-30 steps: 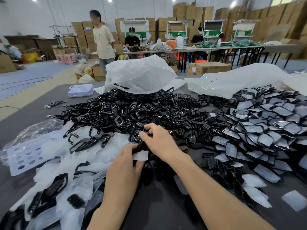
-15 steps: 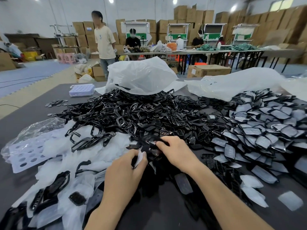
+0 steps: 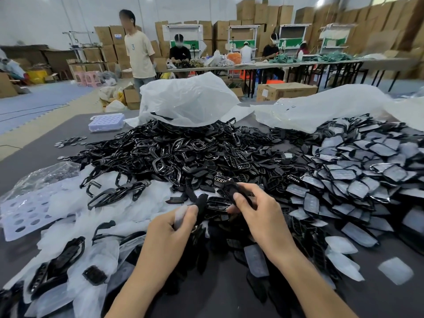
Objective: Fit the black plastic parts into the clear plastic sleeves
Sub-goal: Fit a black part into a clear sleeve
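Note:
My left hand (image 3: 171,228) pinches a small clear plastic sleeve (image 3: 180,215) between thumb and fingers; a black part (image 3: 202,206) stands right beside the fingertips. My right hand (image 3: 259,210) grips another black plastic part (image 3: 236,191) just to the right, a little above the table. A big heap of loose black parts (image 3: 183,154) lies behind both hands. On the right spreads a pile of sleeved parts (image 3: 358,171).
Loose clear sleeves (image 3: 75,216) and larger black pieces cover the left of the dark table (image 3: 224,294). White plastic bags (image 3: 188,99) lie at the far edge, beside a perforated white tray (image 3: 106,122). Other people work at tables beyond.
My right hand has drawn back from the heap with a black part in it. My left hand, still holding the sleeve, has moved nearer to it.

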The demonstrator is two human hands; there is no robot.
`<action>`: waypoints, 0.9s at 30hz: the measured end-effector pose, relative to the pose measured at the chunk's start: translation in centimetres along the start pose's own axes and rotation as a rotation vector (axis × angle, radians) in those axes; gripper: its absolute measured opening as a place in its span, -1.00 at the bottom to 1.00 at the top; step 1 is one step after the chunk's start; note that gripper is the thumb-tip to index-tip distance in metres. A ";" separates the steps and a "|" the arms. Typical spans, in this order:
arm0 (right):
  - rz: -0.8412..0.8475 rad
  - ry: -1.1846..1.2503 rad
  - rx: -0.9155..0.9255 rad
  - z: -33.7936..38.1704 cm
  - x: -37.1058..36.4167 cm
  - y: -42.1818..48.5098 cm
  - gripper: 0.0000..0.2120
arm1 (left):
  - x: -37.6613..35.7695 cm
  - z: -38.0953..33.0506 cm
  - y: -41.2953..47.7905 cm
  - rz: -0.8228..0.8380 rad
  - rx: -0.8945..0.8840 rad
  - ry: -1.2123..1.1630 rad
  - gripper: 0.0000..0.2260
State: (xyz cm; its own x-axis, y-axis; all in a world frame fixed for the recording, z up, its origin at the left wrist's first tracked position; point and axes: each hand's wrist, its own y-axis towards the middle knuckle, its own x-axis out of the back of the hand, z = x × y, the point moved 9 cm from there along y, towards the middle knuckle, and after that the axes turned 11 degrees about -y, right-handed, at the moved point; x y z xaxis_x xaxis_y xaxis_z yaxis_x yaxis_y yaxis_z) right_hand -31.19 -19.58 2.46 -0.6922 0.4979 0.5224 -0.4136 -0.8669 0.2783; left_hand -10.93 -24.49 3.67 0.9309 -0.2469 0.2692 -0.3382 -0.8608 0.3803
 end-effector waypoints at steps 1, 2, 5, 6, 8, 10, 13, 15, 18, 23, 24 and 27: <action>-0.019 0.036 0.002 0.1 0.2 0.0 -0.82 | 0.0 0.1 0.0 -0.004 0.005 -0.004 -0.54; -0.031 0.088 0.002 0.2 0.3 0.0 -0.84 | 0.0 0.4 0.0 -0.003 0.018 -0.011 -0.53; -0.028 0.226 -0.022 0.5 0.2 0.0 -0.81 | 0.2 1.1 0.0 -0.020 0.051 -0.043 -0.67; -0.016 0.261 -0.038 0.5 0.0 -0.1 -0.80 | 0.3 1.1 0.0 -0.038 0.051 -0.058 -0.79; 0.012 0.327 -0.074 0.4 -0.5 -0.2 -0.80 | 0.6 1.0 -0.1 -0.082 0.043 -0.056 -0.90; 0.036 0.383 -0.106 0.3 -0.8 -0.2 -0.82 | 0.7 1.0 -0.2 -0.114 0.027 -0.038 -0.90; 0.068 0.448 -0.137 0.0 -1.2 -0.2 -0.85 | 0.8 0.8 -0.2 -0.130 -0.013 -0.010 -0.89; 0.095 0.487 -0.150 -0.1 -1.5 -0.3 -0.85 | 0.8 0.7 -0.3 -0.135 -0.028 0.002 -0.90; 0.101 0.557 -0.172 -0.1 -1.4 -0.2 -0.84 | 0.8 0.8 -0.3 -0.136 -0.048 0.012 -0.86; 0.111 0.876 -0.215 0.0 -1.2 0.2 -0.80 | 0.5 0.8 -0.5 -0.127 -0.033 -0.022 -0.86; 0.143 0.965 -0.227 0.2 -1.5 0.1 -0.77 | 0.5 0.8 -0.5 -0.125 -0.020 -0.026 -0.91; 0.229 1.112 -0.238 0.8 -2.3 -0.2 -0.63 | 0.2 1.0 -0.5 -0.109 0.021 -0.060 -0.86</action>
State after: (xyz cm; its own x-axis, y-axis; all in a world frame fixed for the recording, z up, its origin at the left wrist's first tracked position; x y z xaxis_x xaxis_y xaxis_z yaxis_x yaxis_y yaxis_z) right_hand -29.06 -20.60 1.86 -0.8542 0.1784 -0.4884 -0.2307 -0.9718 0.0486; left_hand -10.44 -24.58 2.69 0.9687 -0.1774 0.1735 -0.2326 -0.8930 0.3853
